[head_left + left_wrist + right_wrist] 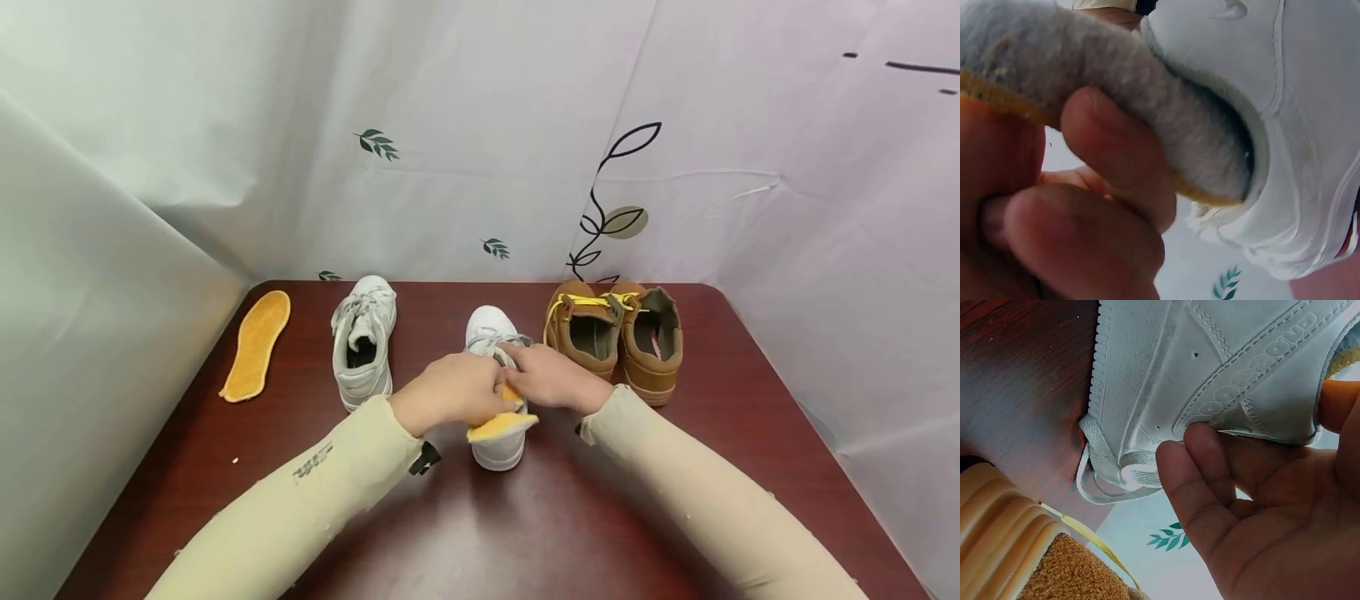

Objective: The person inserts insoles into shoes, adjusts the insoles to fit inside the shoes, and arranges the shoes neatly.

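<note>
A white sneaker (491, 321) stands in the middle of the table, toe pointing away, its laces loose. My left hand (457, 387) grips a yellow fleece insole (502, 427), whose front part enters the shoe opening while its heel end sticks out over the sneaker's heel. In the left wrist view the grey underside of the insole (1104, 75) shows, with fingers against it. My right hand (555, 377) holds the sneaker's right side near the laces. In the right wrist view its fingers lie along the outer wall and the thumb reaches over the opening's edge.
A second yellow insole (257, 346) lies flat at the far left. Beside it stands another white sneaker (371, 383). Two brown shoes (630, 333) with yellow laces are close to my right hand. Behind the dark red table (480, 533) hangs a white curtain (480, 125).
</note>
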